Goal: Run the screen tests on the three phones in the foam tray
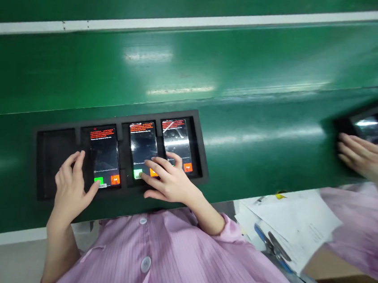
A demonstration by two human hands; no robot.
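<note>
A black tray (pixel 201 154) with several compartments lies on the green work surface before me. Three smartphones rest in it, each lit with red text at the top: a left phone (pixel 104 155), a middle phone (pixel 143 148) and a right phone (pixel 177 142). Green and orange buttons glow low on the screens. The leftmost compartment (pixel 57 159) holds no phone. My left hand (pixel 71 187) is open, its thumb at the left phone's green button. My right hand (pixel 168 180) is open above the middle phone, a finger at its green button; it partly covers the right phone's lower edge.
At the right, another person's hand (pixel 366 158) is by a second black tray (pixel 346 124) with phones. Below the bench edge lie white papers (pixel 289 219) and a blue-handled tool (pixel 263 237). A pale rail (pixel 188 22) crosses the far side.
</note>
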